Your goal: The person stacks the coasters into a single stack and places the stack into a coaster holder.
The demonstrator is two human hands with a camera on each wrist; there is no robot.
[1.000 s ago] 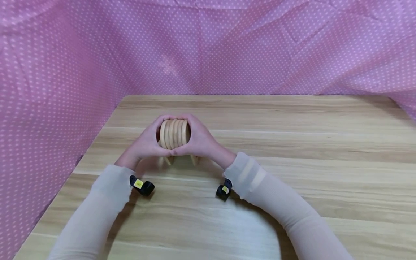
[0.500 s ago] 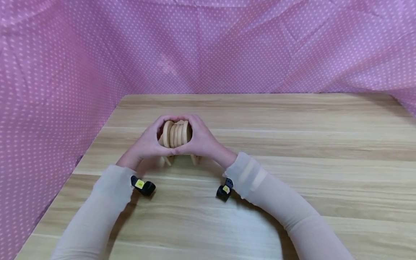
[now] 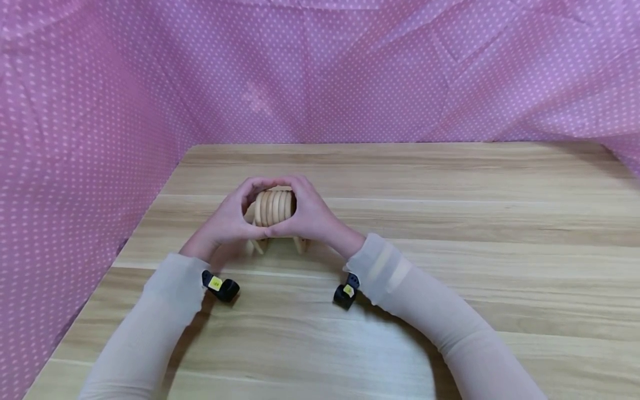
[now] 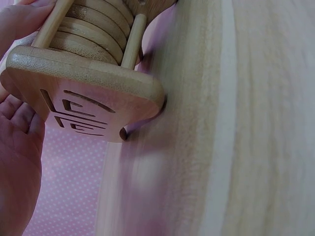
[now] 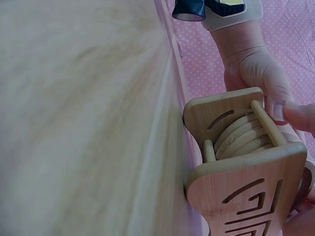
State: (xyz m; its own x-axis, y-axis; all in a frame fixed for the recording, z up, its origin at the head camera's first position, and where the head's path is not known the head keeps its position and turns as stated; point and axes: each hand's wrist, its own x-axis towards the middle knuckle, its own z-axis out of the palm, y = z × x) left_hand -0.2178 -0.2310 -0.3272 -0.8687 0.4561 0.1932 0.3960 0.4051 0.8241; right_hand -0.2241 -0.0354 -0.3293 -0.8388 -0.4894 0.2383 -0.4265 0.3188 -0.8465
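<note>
Several round wooden coasters (image 3: 275, 208) stand on edge, side by side, in a wooden coaster holder (image 4: 83, 103) with cut-out line patterns in its end plates and rods between them. My left hand (image 3: 227, 219) and right hand (image 3: 313, 216) curve round the holder from both sides, thumbs in front and fingers behind. The thumbs meet along the front rod (image 5: 267, 123). In the head view only the holder's feet (image 3: 300, 245) and a little of its left end show. Both wrist views show the end plates up close.
The holder stands left of centre on a wood-grain table (image 3: 450, 233). Pink dotted cloth (image 3: 350, 72) hangs behind and to the left. A small black camera (image 3: 222, 287) sits at the left wrist, another black camera (image 3: 345, 291) at the right.
The coasters have dropped lower and now line up evenly; half a second ago the outer ones stood higher than the middle ones. Both hands have barely moved.
</note>
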